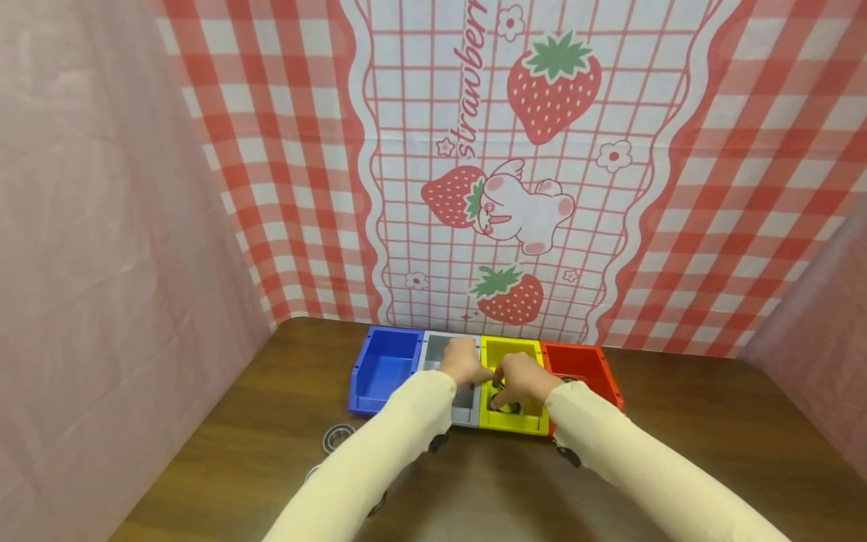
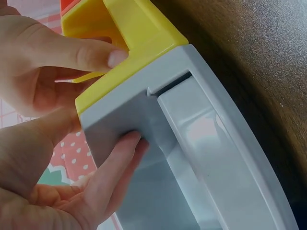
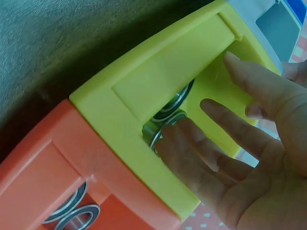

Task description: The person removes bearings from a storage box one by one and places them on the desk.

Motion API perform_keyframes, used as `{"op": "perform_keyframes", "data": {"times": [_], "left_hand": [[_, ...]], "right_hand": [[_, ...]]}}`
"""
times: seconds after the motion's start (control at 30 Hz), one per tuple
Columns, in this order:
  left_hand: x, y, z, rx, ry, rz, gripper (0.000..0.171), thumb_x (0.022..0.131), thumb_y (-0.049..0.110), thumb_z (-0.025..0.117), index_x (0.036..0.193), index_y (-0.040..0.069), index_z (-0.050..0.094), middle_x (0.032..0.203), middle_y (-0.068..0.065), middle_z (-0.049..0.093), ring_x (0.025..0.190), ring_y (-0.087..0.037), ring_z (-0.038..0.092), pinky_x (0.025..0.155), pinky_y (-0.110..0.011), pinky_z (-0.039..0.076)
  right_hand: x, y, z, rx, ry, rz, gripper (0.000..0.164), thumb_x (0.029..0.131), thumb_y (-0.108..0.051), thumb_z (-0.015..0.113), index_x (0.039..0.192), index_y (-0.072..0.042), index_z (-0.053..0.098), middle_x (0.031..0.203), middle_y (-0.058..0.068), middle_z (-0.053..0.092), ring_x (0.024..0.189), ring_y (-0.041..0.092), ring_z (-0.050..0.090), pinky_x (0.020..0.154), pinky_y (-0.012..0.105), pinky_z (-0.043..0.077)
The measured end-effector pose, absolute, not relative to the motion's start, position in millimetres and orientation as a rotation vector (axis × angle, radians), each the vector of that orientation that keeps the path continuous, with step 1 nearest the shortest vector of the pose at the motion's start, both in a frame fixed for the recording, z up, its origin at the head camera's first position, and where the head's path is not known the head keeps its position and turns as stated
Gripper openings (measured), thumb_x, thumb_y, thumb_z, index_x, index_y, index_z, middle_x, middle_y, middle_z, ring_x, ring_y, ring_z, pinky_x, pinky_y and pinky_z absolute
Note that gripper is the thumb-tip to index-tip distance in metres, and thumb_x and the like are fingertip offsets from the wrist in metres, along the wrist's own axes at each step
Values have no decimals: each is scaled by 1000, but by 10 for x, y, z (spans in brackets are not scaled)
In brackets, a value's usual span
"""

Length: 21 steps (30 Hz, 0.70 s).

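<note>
Head; left hand (image 1: pixel 463 361): gray bin (image 1: pixel 466 416), grip unclear; right hand (image 1: pixel 525 378): spread in yellow bin (image 1: pixel 512 424)

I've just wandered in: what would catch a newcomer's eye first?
First, the strawberry-print cloth hanging behind the table. Below it stands a row of coloured bins, with the left hand over the grey bin and the right hand in the yellow bin, where two bearings lie.

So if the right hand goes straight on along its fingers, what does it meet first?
The right hand would likely meet the bearings in the yellow bin first; they show just ahead, though depth and contact are unclear.
</note>
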<state>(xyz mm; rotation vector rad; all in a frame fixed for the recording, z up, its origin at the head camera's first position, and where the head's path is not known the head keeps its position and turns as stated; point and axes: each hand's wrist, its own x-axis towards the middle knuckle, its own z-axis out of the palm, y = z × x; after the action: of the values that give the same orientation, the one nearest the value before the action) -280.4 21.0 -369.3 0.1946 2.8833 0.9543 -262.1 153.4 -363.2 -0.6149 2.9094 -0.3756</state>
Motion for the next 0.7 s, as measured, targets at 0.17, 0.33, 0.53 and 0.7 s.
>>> {"op": "perform_keyframes", "data": {"times": [0.17, 0.33, 0.53, 0.7], "left_hand": [[-2812, 194, -3667, 169, 2861, 940, 32, 75, 22, 81, 89, -2, 64, 73, -10, 68, 56, -16, 63, 55, -24, 52], [-2820, 216, -3654, 160, 2857, 931, 33, 75, 22, 81, 91, -2, 64, 76, -10, 67, 56, -16, 63, 54, -22, 52], [-2854, 222, -3668, 166, 2870, 921, 31, 74, 21, 81, 89, -2, 63, 76, -10, 67, 52, -14, 61, 53, -22, 51], [-2863, 211, -3679, 143, 2848, 916, 32, 76, 21, 80, 91, -1, 63, 76, -9, 67, 51, -14, 62, 51, -21, 51]], "right_hand": [[-2612, 1481, -3692, -549, 2956, -349, 36, 64, -21, 88, 89, 1, 75, 88, 12, 75, 79, 24, 68, 74, 37, 57], [-2618, 1465, -3760, -438, 3002, -319, 36, 64, -23, 88, 88, -1, 75, 90, 10, 75, 76, 23, 69, 70, 38, 58], [-2583, 1426, -3781, -347, 3035, -281, 35, 67, -23, 85, 53, -8, 57, 51, -2, 49, 48, 13, 44, 45, 25, 36], [-2574, 1391, -3809, -332, 3061, -234, 40, 68, -26, 84, 52, -11, 51, 53, 1, 50, 50, 16, 48, 46, 29, 41]]}}
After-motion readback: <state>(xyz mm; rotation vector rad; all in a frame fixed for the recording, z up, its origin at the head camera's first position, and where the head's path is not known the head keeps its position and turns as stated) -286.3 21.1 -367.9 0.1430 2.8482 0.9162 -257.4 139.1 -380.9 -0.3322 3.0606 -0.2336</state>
